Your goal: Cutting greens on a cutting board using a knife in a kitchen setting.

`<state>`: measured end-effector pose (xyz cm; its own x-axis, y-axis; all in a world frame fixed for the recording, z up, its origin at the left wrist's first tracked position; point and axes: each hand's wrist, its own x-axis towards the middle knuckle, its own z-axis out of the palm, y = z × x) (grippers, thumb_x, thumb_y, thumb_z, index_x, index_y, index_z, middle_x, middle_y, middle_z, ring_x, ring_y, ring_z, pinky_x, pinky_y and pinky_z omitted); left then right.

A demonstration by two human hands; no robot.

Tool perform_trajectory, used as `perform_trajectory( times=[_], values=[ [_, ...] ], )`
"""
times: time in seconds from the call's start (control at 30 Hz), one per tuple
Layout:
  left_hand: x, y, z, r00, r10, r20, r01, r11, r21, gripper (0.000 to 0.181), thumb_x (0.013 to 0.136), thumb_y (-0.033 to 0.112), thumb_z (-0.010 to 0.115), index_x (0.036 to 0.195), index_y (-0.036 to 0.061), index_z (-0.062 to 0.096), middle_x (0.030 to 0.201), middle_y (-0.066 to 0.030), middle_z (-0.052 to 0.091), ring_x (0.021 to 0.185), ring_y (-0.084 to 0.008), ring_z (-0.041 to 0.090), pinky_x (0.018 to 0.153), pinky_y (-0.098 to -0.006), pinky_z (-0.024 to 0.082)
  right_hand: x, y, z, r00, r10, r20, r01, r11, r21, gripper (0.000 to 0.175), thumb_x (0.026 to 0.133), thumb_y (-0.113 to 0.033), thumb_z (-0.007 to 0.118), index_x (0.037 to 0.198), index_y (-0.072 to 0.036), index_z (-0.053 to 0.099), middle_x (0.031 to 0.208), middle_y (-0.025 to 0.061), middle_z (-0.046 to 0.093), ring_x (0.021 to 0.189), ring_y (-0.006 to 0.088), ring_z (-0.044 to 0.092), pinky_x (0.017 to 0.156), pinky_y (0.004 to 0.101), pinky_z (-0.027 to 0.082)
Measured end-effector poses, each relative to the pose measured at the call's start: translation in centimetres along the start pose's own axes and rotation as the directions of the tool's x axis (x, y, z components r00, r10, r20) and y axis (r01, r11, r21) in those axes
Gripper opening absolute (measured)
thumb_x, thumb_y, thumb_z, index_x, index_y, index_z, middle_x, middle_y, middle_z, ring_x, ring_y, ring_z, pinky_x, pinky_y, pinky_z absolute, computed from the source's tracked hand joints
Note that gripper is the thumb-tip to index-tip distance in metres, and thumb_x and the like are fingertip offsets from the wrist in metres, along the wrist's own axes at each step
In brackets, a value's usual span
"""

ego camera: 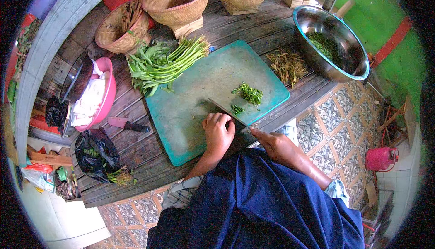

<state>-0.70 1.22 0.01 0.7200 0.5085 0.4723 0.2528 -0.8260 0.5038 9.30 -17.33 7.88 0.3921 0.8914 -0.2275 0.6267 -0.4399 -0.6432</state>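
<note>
My right hand (pixel 277 145) grips a kitchen knife (pixel 227 110) at the near edge of a teal-rimmed cutting board (pixel 204 89). The blade points away to the left across the board. Left of the blade, my left hand (pixel 219 131) rests on the board with curled fingers; whether anything lies beneath them cannot be seen. Chopped greens (pixel 250 93) sit in a small heap to the right of the knife, with a smaller clump (pixel 237 109) beside the blade. At the board's far left corner lies a bunch of long-stemmed leafy greens (pixel 170 62).
A steel bowl (pixel 353 53) holding chopped greens stands far right, near a pile of cut root ends (pixel 289 67). Woven baskets (pixel 176 2) line the back. Leftward are a pink basin (pixel 109 96), a second knife (pixel 136 126) and a black plastic bag (pixel 97 155) on the wooden table (pixel 136 153).
</note>
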Motion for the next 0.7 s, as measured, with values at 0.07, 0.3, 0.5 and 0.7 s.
perform_trajectory(
  times=[0.07,0.3,0.5,0.7],
  values=[
    [0.0,0.3,-0.2,1.0,0.001,-0.005,-0.001,1.0,-0.009,0.01,0.072,0.013,0.066,0.079,0.0102,0.058,0.081,-0.0062,0.058,0.086,-0.0291,0.053,0.074,-0.0441,0.038,0.8,0.6,0.7,0.999,-0.038,-0.035,0.039,0.999,0.023,0.035,0.092,-0.012,0.052,0.127,-0.01,0.055,0.096,0.0231,0.065,0.087,0.038,0.065,0.076,0.0427,0.052],
    [-0.2,-0.1,0.0,1.0,-0.005,-0.011,0.005,0.999,-0.044,0.009,0.073,0.014,0.065,0.077,0.0101,0.058,0.082,-0.0068,0.057,0.086,-0.0294,0.053,0.074,-0.0444,0.038,1.0,1.9,0.6,0.963,-0.205,-0.175,0.228,0.965,0.125,0.036,0.092,-0.012,0.052,0.128,-0.009,0.054,0.105,0.0193,0.065,0.093,0.037,0.064,0.081,0.041,0.053],
    [-0.1,-0.1,-0.2,0.999,-0.027,0.026,0.027,0.999,-0.026,0.01,0.073,0.013,0.065,0.077,0.0095,0.057,0.08,-0.0082,0.056,0.086,-0.0304,0.053,0.074,-0.0451,0.038,-0.3,1.9,1.4,0.966,-0.202,-0.16,0.209,0.978,0.029,0.042,0.091,-0.019,0.054,0.132,-0.016,0.049,0.087,0.0249,0.064,0.077,0.0414,0.064,0.069,0.0489,0.053],
    [0.0,0.2,-0.4,1.0,-0.019,0.015,0.02,0.999,-0.035,0.011,0.072,0.013,0.066,0.077,0.009,0.057,0.079,-0.0088,0.056,0.085,-0.031,0.053,0.076,-0.0452,0.039,1.6,1.1,1.5,0.992,-0.102,-0.079,0.105,0.994,0.028,0.034,0.092,-0.012,0.051,0.126,-0.009,0.055,0.103,0.0221,0.064,0.096,0.0373,0.063,0.083,0.0422,0.051]
  ],
)
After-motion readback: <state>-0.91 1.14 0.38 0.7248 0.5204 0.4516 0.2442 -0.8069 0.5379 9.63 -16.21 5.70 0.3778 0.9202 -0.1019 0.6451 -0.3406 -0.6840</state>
